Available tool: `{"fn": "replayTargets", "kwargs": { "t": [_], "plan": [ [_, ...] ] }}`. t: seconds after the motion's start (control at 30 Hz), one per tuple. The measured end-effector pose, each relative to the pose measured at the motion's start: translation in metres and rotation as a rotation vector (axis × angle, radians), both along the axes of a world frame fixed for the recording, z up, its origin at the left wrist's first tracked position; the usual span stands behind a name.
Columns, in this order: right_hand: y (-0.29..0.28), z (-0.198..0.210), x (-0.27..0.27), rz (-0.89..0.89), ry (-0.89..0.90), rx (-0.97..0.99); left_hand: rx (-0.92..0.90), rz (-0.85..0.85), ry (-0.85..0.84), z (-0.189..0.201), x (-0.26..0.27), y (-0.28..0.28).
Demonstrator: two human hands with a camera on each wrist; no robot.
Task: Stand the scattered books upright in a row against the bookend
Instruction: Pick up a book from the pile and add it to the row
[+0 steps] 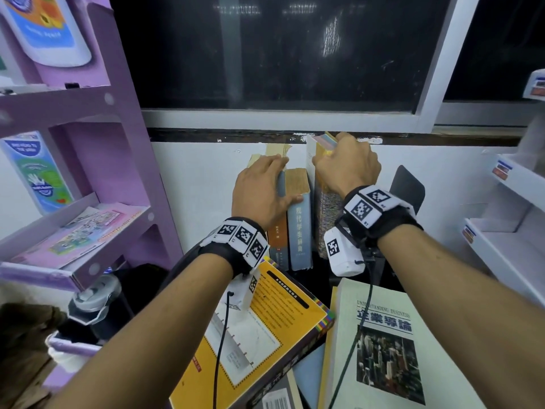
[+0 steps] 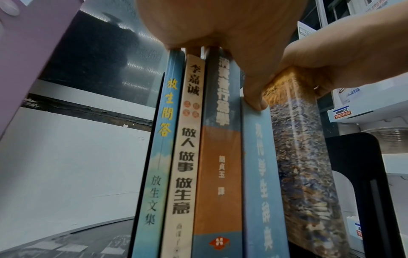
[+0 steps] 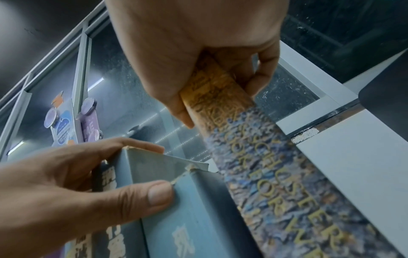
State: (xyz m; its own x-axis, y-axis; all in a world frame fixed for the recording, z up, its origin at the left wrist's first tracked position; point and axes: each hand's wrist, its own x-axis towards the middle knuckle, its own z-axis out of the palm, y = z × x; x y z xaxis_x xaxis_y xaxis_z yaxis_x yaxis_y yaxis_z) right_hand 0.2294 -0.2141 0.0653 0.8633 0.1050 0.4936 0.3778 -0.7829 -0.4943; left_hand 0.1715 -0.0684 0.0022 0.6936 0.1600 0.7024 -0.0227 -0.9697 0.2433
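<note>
Several books stand upright in a row by the white wall. My left hand (image 1: 262,187) lies over their tops, its thumb (image 2: 253,97) on the spine of a light blue book (image 1: 299,231). Right of that book stands a thick mottled blue-and-gold book (image 1: 327,208), and my right hand (image 1: 348,166) grips its top. A black bookend (image 1: 410,187) stands further right, with a gap between it and the mottled book (image 2: 304,157). A yellow book (image 1: 265,335) and a pale green book (image 1: 380,343) lie flat in front, on other books.
A purple shelf unit (image 1: 88,113) holding leaflets stands at the left, with a water bottle (image 1: 94,299) below it. White shelf racks (image 1: 501,231) are at the right. A dark window (image 1: 280,54) runs above the wall.
</note>
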Motion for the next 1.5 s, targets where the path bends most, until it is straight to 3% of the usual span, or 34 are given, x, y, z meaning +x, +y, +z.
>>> {"fn": "replayTargets", "kwargs": {
  "t": [0.23,0.6,0.87,0.97,1.07,1.2,1.33,1.5],
  "plan": [
    [0.005,-0.013,0.004,-0.001,0.005,-0.023,-0.005,0.011,0.001,0.000,0.000,-0.003],
    [0.010,-0.039,0.006,-0.002,-0.068,-0.229,0.000,0.019,0.004,-0.001,0.001,-0.004],
    [0.002,-0.046,0.010,0.046,-0.040,-0.225,0.015,0.003,0.004,0.000,-0.001,-0.005],
    [-0.003,-0.043,0.009,0.106,-0.075,-0.213,0.019,0.000,0.005,0.000,-0.002,-0.006],
    [-0.013,-0.043,0.015,0.296,0.006,-0.156,0.020,-0.011,0.012,0.001,-0.002,-0.006],
    [-0.025,-0.037,0.024,0.491,0.087,-0.287,0.026,-0.025,0.022,0.002,-0.003,-0.008],
    [-0.036,-0.029,0.028,0.533,0.178,-0.416,0.027,-0.026,0.034,0.003,-0.002,-0.010],
    [-0.036,-0.039,0.035,0.515,0.091,-0.392,0.029,-0.031,0.042,0.003,-0.002,-0.011]
  ]
}}
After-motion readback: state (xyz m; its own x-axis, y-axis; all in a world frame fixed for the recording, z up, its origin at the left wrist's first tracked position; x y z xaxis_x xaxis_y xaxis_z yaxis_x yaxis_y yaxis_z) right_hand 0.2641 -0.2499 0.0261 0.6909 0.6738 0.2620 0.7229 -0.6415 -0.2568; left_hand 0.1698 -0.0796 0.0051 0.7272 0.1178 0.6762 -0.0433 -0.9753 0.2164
